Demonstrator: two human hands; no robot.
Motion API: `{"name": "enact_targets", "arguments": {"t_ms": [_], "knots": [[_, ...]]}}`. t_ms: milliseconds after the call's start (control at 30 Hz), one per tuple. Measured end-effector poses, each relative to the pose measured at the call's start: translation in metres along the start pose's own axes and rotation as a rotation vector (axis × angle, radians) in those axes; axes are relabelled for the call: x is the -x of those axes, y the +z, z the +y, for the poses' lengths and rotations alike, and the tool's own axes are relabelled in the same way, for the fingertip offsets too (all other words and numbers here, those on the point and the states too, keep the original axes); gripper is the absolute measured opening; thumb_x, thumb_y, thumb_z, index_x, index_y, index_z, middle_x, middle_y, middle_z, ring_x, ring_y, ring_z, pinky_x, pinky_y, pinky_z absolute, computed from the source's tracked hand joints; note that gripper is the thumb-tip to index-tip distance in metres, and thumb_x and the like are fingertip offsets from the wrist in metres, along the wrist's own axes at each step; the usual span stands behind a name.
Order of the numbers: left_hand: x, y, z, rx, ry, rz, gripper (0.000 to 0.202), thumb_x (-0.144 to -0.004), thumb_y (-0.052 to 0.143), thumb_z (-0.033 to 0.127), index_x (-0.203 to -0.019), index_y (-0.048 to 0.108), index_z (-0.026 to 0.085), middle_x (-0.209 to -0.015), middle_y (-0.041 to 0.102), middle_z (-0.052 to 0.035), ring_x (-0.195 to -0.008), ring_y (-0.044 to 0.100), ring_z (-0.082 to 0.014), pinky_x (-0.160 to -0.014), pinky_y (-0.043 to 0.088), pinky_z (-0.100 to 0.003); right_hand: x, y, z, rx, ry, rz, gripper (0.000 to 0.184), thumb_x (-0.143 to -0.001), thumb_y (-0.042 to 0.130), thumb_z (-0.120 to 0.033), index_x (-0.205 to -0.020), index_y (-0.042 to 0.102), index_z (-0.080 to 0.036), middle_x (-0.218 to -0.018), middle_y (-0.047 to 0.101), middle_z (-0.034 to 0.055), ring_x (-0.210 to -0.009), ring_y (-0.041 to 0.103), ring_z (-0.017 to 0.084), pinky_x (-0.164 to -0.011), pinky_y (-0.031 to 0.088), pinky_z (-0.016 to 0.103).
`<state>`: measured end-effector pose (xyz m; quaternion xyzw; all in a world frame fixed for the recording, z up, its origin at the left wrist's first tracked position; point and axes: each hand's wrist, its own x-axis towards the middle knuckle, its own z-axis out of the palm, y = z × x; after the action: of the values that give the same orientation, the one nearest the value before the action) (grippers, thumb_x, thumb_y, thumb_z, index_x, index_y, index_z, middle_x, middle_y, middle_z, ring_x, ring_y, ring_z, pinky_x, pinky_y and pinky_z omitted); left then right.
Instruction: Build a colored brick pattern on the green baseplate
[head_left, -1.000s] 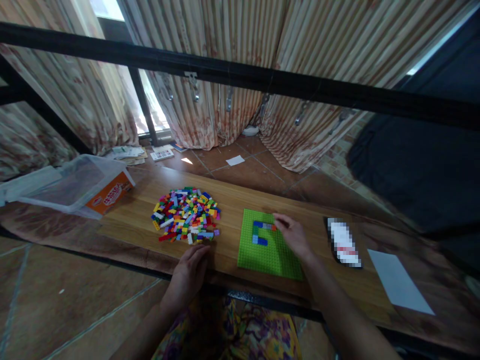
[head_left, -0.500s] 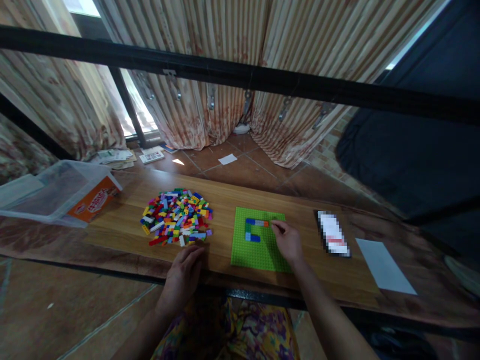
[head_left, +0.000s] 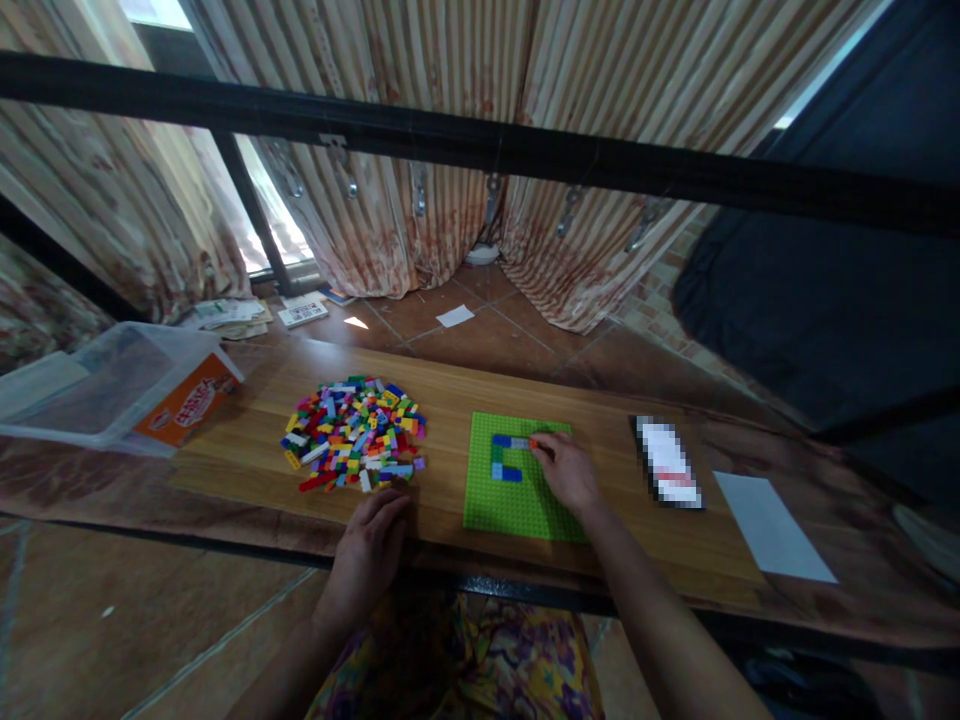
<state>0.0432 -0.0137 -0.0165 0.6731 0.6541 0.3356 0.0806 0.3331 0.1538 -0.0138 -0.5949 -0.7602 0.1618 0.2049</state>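
Note:
A green baseplate lies flat on the wooden table. On it sit blue and grey bricks in a C shape, with a small red-orange brick at the upper right end. My right hand rests on the plate, its fingertips pinched at that red-orange brick. A pile of mixed coloured bricks lies to the left of the plate. Just below the pile, my left hand rests at the table's front edge with fingers curled and together; nothing shows in it.
A clear plastic bin with an orange label stands at the far left of the table. A blurred-out card and a white sheet lie to the right. A black bar crosses above. Curtains hang behind.
My right hand has slid a little left and up on the baseplate, onto the red-orange brick. The left hand has stayed put. The view has barely shifted.

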Motion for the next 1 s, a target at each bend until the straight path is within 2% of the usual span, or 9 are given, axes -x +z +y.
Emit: {"name": "enact_targets", "arguments": {"t_ms": [667,1000], "knots": [[-0.0005,-0.0013,0.0026,0.022,-0.009,-0.013,0.026,-0.091,0.047,0.024,-0.107,0.066,0.017,-0.112,0.064,-0.0115,-0.106,0.063,-0.0233,-0.093,0.055,-0.039,0.0061,0.0023,-0.0036,0.048,-0.015,0.016,0.026,-0.092,0.047,-0.023,-0.107,0.068,-0.026,-0.102,0.063,0.0054,-0.089,0.06,0.019,-0.079,0.046,0.032],[-0.0015,-0.0032,0.0045,0.025,-0.013,-0.012,0.025,-0.091,0.048,0.025,-0.106,0.066,0.019,-0.112,0.065,-0.0108,-0.106,0.063,-0.0238,-0.093,0.055,-0.04,0.0059,0.0048,0.0,0.042,-0.025,0.025,0.025,-0.092,0.046,-0.025,-0.105,0.068,-0.027,-0.101,0.063,0.0045,-0.09,0.061,0.019,-0.08,0.046,0.031]]}}
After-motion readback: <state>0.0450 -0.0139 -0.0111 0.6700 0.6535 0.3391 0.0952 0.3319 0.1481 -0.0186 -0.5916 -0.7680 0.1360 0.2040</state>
